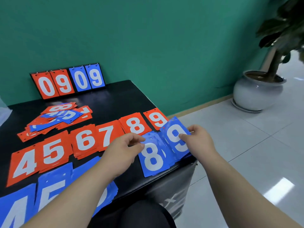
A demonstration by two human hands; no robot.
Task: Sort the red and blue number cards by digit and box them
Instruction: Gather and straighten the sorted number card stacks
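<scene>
Your right hand [197, 140] pinches a tilted blue 9 card [176, 137] at the 3 o'clock edge of the black table [118, 96]. The thumb lies on the digit and the fingers are hidden behind the card. What lies under the card is mostly covered.

Your left hand [125, 150] curls at the top left corner of the blue 8 card [153, 159], which lies flat at 4 o'clock. Whether it actually grips that corner cannot be made out.

The red piles [84, 140], digits 4 to 9, run from 9 o'clock towards 2 o'clock. The blue piles [54, 186] at 7 o'clock are cut off by the frame, and your left forearm hides one digit.

A loose heap [57, 116] of jumbled cards sits at 10 o'clock, most digits unreadable. A scoreboard [67, 81] reading 09 09 stands at 11 o'clock.
</scene>
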